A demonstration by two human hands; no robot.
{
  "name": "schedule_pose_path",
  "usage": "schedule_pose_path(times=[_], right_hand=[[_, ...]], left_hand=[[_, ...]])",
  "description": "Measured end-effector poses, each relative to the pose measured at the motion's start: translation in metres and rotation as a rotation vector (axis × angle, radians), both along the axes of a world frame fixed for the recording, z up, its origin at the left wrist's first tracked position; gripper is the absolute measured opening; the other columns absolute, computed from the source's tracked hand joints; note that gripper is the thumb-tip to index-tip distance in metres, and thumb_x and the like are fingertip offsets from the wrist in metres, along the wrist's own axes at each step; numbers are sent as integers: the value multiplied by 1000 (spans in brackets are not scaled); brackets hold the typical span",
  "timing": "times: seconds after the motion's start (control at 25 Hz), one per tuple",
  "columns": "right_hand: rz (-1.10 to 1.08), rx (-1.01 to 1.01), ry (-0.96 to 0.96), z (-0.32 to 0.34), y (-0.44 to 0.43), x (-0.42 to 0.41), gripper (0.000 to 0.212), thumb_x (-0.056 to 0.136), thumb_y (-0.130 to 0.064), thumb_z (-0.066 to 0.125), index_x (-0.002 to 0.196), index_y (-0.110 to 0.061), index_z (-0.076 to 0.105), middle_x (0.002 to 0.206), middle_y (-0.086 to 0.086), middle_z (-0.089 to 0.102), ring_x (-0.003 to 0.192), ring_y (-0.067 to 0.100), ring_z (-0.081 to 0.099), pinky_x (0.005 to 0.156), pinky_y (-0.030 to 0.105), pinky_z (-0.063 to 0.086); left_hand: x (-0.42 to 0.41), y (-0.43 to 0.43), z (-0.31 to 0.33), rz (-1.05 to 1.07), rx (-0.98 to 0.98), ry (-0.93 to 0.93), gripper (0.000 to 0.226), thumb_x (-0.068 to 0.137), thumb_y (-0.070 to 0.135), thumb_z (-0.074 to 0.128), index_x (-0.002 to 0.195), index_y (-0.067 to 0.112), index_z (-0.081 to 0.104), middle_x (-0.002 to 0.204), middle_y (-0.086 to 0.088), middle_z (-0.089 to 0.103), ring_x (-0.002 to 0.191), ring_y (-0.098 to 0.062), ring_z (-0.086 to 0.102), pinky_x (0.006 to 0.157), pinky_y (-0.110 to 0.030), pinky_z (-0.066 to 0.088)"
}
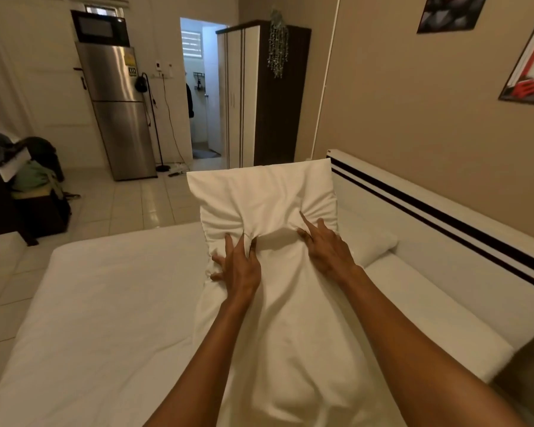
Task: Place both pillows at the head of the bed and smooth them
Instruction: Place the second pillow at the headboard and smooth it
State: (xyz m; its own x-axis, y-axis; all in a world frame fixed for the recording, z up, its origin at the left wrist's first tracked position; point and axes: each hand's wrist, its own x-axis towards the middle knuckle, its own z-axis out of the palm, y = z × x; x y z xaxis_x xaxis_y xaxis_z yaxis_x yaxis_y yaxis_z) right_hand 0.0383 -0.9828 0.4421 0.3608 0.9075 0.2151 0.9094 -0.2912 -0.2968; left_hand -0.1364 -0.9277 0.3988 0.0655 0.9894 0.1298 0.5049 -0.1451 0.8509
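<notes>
A white pillow (269, 198) is lifted over the bed, its far end raised and its cloth bunched in the middle. My left hand (239, 266) grips a fold of it on the left. My right hand (326, 248) grips the fabric on the right. The near end of the pillow hangs down toward me. A second white pillow (373, 245) lies flat against the headboard (444, 211), partly hidden behind my right hand and the held pillow. The bed (105, 303) has a plain white sheet.
The white headboard with two dark stripes runs along the right wall. A steel fridge (117, 112), a floor lamp (154, 118) and a wardrobe (259, 94) stand beyond the bed. A dark chair piled with clothes (34, 186) stands at the left on the tiled floor.
</notes>
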Motion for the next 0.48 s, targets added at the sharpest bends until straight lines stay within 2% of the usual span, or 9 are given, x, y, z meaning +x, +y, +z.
schedule_pose_path(times=[0.12, 0.24, 0.48], right_hand=[[19, -15, -43, 9, -18, 65, 52, 106, -51, 25, 156, -47, 15, 160, 14, 29, 129, 48, 46, 102, 55, 44], [14, -55, -92, 14, -36, 123, 52, 106, -49, 24, 157, -47, 12, 162, 15, 24, 130, 49, 44, 101, 54, 42], [9, -63, -107, 6, -63, 222, 52, 108, -44, 25, 158, -42, 14, 162, 15, 27, 129, 45, 49, 100, 51, 43]], left_hand=[[63, -16, -1, -20, 17, -92, 43, 104, 34, 39, 146, 25, 45, 164, -6, 23, 151, -41, 5, 115, -69, 8], [121, -39, -3, -7, -58, -157, 49, 104, 37, 40, 150, 19, 38, 164, -6, 25, 152, -40, 5, 115, -69, 8], [218, -67, -5, -46, -108, -123, 40, 105, 35, 38, 142, 24, 45, 164, -3, 23, 150, -41, 8, 113, -71, 10]])
